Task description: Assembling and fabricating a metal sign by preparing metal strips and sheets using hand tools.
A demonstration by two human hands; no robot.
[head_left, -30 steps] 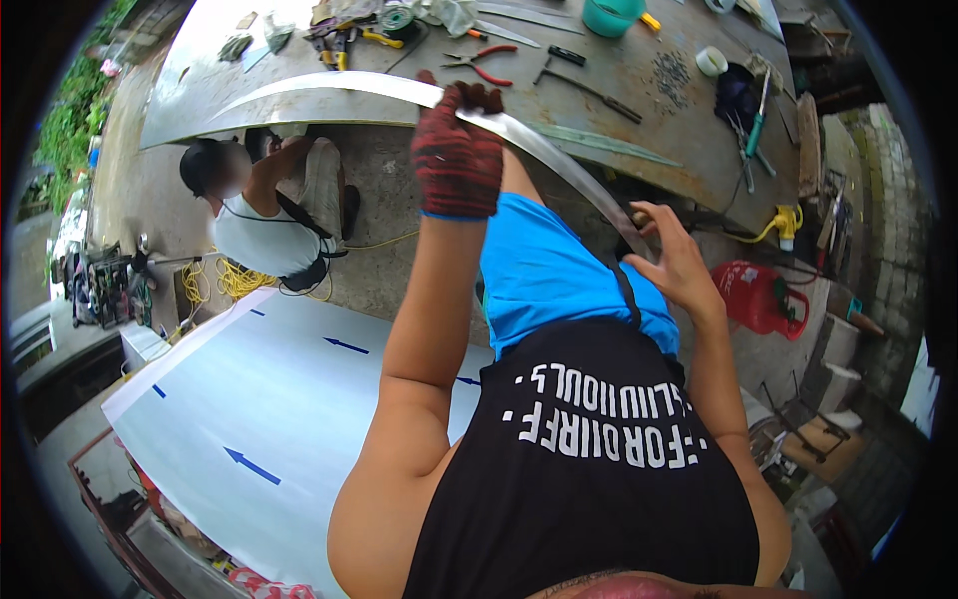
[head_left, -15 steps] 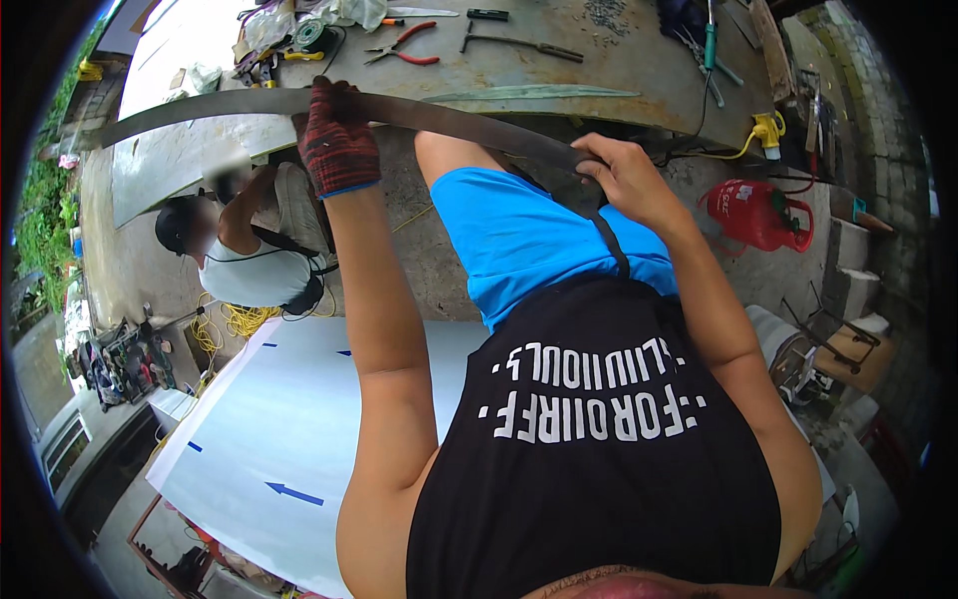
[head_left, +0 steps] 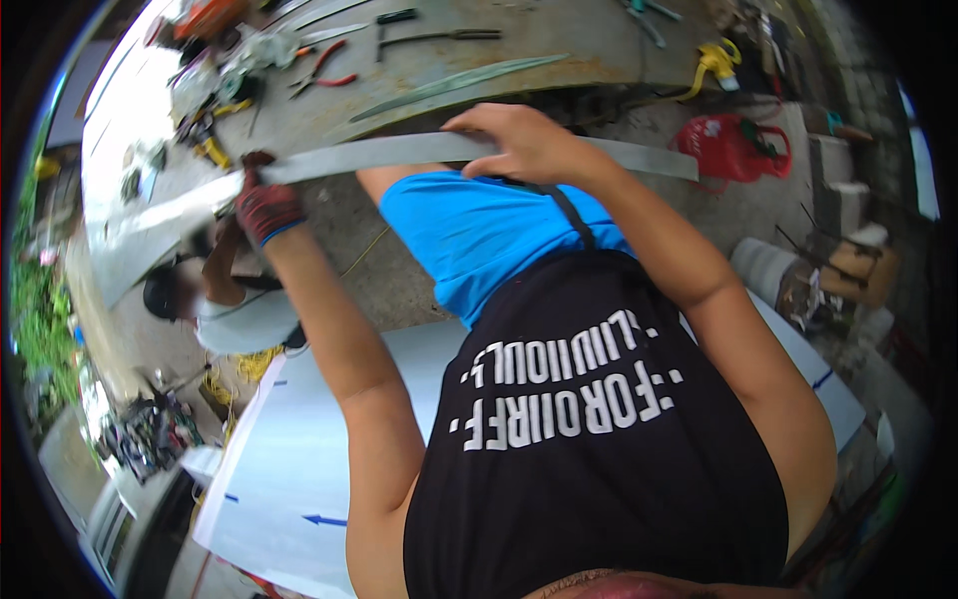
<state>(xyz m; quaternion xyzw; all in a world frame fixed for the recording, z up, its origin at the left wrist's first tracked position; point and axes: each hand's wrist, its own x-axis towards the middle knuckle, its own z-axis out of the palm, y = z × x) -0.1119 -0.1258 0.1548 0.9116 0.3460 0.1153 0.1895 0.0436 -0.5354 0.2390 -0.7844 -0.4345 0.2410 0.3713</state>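
Observation:
A long, thin grey metal strip (head_left: 389, 155) stretches across the upper middle of the view, held level in front of me. My left hand (head_left: 265, 208), in a dark red work glove, grips the strip near its left part. My right hand (head_left: 519, 143) is bare and clamps the strip further right, fingers wrapped over its top edge. The strip's right end (head_left: 659, 163) sticks out past my right hand toward a red bag. My black shirt and blue shorts fill the centre below.
A long workbench (head_left: 559, 40) at the top carries pliers (head_left: 321, 70), a hammer and other hand tools. Another person (head_left: 225, 299) crouches at left. A large white sheet (head_left: 299, 449) lies on the ground. A red bag (head_left: 733, 145) and boxes sit at right.
The strip has straightened from a bowed curve to nearly level. My gloved left hand has dropped lower and further left along it, and the view has swung to the right.

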